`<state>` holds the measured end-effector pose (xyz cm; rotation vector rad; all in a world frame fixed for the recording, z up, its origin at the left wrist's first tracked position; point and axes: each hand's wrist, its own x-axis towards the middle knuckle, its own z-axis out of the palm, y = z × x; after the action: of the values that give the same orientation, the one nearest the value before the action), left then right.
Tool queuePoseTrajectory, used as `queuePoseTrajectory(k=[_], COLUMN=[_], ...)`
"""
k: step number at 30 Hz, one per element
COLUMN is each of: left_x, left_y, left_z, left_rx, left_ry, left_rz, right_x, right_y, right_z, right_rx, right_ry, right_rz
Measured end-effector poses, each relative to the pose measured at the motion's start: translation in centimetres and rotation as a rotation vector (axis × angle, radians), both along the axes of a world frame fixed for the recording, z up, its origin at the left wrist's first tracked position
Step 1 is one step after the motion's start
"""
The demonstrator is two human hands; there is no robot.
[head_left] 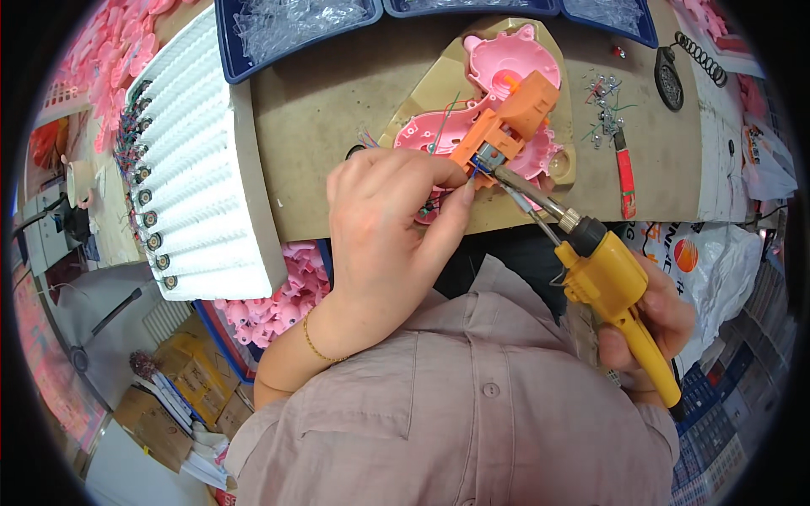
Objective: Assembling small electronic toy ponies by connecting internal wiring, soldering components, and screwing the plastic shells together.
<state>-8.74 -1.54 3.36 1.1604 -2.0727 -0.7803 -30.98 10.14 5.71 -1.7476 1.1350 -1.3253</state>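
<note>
My right hand [650,316] is wrapped round the handle of a yellow soldering gun [603,274], whose metal tip reaches a small motor [488,158]. That motor sits in an orange plastic housing [525,108]. At the motor's near side, the thumb and forefinger of my left hand [384,215] are closed in a pinch on a thin blue wire [475,171]. Beneath the housing lies a pink plastic shell [434,131] with green and other wires, set in a tan holder [451,72]. My left fingers cover part of the shell and wiring.
Left of my hand stands a white ridged tray [202,152] with small round speakers and wires along its edge. Blue bins [304,38] of clear parts line the back. Right lie small metal parts [606,110], a red-handled tool [624,177] and a black coiled-cord item [668,80].
</note>
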Motion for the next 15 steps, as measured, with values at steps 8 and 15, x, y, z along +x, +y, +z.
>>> queuePoseTrajectory(k=[8,15], left_x=[0.0,0.1], left_y=[-0.1,-0.2], left_z=[-0.2,0.1], left_rx=[-0.012,-0.014], left_ry=[0.006,-0.003], left_rz=[0.006,-0.002], right_x=[-0.4,0.1], right_y=[0.8,0.8], right_z=[1.1,-0.6], right_rx=[0.332,-0.101], right_ry=[-0.146,0.044], right_rz=[0.081,-0.130])
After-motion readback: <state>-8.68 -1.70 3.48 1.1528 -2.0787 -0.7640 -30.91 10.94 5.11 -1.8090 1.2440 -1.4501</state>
